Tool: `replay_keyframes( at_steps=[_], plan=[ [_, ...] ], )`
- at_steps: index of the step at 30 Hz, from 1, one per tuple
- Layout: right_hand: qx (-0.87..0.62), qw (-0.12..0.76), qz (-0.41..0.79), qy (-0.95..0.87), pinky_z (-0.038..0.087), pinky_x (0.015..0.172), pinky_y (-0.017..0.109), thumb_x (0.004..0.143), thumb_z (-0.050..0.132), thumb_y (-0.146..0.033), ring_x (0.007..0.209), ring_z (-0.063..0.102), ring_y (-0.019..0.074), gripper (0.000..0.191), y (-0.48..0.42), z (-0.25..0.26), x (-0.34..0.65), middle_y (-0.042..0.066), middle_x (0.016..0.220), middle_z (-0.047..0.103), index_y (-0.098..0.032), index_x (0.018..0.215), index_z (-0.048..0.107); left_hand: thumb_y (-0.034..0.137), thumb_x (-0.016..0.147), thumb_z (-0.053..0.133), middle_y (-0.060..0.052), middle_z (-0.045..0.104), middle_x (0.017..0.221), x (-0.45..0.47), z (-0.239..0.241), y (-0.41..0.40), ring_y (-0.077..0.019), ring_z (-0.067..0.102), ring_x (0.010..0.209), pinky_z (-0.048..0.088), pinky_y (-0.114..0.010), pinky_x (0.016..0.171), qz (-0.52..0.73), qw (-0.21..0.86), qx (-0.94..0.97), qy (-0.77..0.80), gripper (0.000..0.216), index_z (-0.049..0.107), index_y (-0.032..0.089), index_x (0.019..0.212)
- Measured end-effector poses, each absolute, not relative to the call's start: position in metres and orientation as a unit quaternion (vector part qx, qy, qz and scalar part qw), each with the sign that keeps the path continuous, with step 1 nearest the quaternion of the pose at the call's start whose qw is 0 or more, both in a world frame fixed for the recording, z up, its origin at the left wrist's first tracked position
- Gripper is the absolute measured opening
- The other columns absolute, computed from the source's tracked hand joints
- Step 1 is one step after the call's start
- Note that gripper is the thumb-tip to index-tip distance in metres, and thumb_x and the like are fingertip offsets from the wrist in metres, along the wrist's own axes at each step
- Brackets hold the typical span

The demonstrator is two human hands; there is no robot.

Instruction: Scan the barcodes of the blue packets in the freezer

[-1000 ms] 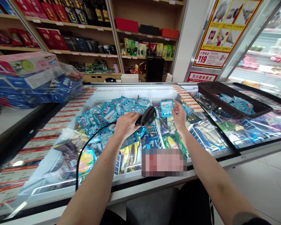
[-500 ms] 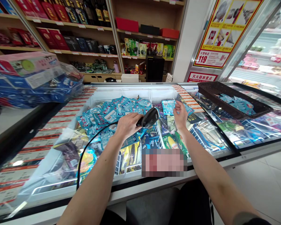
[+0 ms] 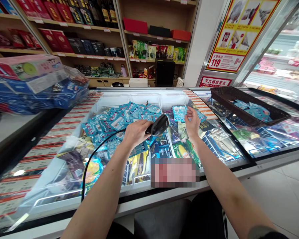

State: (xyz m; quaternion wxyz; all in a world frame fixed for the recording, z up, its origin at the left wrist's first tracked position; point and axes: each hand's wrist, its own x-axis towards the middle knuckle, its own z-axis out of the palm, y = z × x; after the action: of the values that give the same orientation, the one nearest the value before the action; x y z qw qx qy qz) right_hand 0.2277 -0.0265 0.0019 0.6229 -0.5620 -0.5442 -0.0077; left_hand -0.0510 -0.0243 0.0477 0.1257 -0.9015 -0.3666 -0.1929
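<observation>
My left hand (image 3: 137, 132) is wrapped round the handle of a black barcode scanner (image 3: 159, 125), whose head points right. From it a black cable runs down to the left. My right hand (image 3: 192, 122) pinches the right edge of a small light-blue packet (image 3: 179, 113), its barcode label facing up. Another blue packet (image 3: 201, 116) shows just right of that hand. Left of the scanner, a heap of similar blue packets (image 3: 118, 122) lies on the glass top of the chest freezer (image 3: 84, 108).
A brown woven tray (image 3: 271, 122) with several blue packets stands on the freezer at right. Boxes in plastic wrap (image 3: 37, 83) are stacked at left. Frozen goods show through the glass. Shelves (image 3: 94, 59) line the back; a blurred patch (image 3: 174, 172) covers something at the front edge.
Almost nothing differs. The scanner, the packet and both hands keep nearly the same places.
</observation>
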Motion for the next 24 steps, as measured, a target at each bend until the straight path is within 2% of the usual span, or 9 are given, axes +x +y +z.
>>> replay_keyframes(
  at_steps=[7, 12, 15, 18, 20, 24],
  plan=[
    [-0.632, 0.653, -0.031, -0.417, 0.048, 0.073, 0.03, 0.075, 0.047, -0.022, 0.074, 0.058, 0.0137, 0.03, -0.018, -0.009, 0.257, 0.006, 0.092, 0.06, -0.017, 0.104, 0.051, 0.03, 0.079, 0.051, -0.004, 0.065, 0.098, -0.054, 0.044, -0.021, -0.0224, 0.059, 0.094, 0.043, -0.03, 0.066, -0.206, 0.138, -0.887, -0.39, 0.031, 0.056, 0.023, 0.109],
    [-0.702, 0.592, -0.02, -0.395, 0.047, 0.078, 0.036, 0.076, 0.047, -0.028, 0.076, 0.059, 0.0183, 0.028, -0.015, -0.017, 0.273, 0.009, 0.086, 0.063, -0.014, 0.097, 0.058, 0.033, 0.08, 0.05, -0.005, 0.065, 0.094, -0.057, 0.043, -0.018, -0.0226, 0.06, 0.089, 0.043, -0.03, 0.064, -0.228, 0.152, -0.86, -0.431, 0.03, 0.057, 0.023, 0.107],
    [-0.723, 0.544, -0.059, -0.423, 0.039, 0.09, 0.046, 0.076, 0.053, -0.036, 0.1, 0.054, 0.026, 0.035, -0.016, -0.016, 0.269, 0.015, 0.101, 0.061, -0.013, 0.1, 0.06, 0.033, 0.079, 0.052, -0.006, 0.065, 0.097, -0.059, 0.043, -0.017, -0.023, 0.06, 0.091, 0.043, -0.03, 0.065, -0.233, 0.151, -0.851, -0.446, 0.031, 0.058, 0.023, 0.107],
    [-0.73, 0.48, -0.109, -0.474, 0.026, 0.1, 0.053, 0.076, 0.056, -0.044, 0.122, 0.036, 0.0303, 0.042, -0.019, -0.012, 0.258, 0.017, 0.123, 0.051, -0.015, 0.106, 0.06, 0.033, 0.077, 0.054, -0.007, 0.065, 0.099, -0.06, 0.042, -0.016, -0.0238, 0.06, 0.093, 0.044, -0.03, 0.067, -0.231, 0.149, -0.848, -0.454, 0.032, 0.058, 0.023, 0.108],
    [-0.725, 0.441, -0.108, -0.517, 0.024, 0.1, 0.053, 0.077, 0.055, -0.045, 0.122, 0.036, 0.0297, 0.039, -0.023, -0.01, 0.251, 0.013, 0.127, 0.05, -0.019, 0.106, 0.062, 0.032, 0.077, 0.054, -0.007, 0.065, 0.099, -0.061, 0.042, -0.016, -0.0241, 0.06, 0.093, 0.044, -0.031, 0.067, -0.231, 0.147, -0.849, -0.453, 0.032, 0.057, 0.023, 0.108],
    [-0.699, 0.356, -0.096, -0.613, 0.018, 0.103, 0.053, 0.081, 0.053, -0.043, 0.112, 0.045, 0.0261, 0.026, -0.027, -0.009, 0.241, 0.007, 0.112, 0.061, -0.024, 0.091, 0.067, 0.033, 0.078, 0.053, -0.007, 0.065, 0.097, -0.061, 0.042, -0.016, -0.0243, 0.06, 0.092, 0.044, -0.031, 0.066, -0.234, 0.141, -0.852, -0.447, 0.032, 0.058, 0.023, 0.108]
  ],
)
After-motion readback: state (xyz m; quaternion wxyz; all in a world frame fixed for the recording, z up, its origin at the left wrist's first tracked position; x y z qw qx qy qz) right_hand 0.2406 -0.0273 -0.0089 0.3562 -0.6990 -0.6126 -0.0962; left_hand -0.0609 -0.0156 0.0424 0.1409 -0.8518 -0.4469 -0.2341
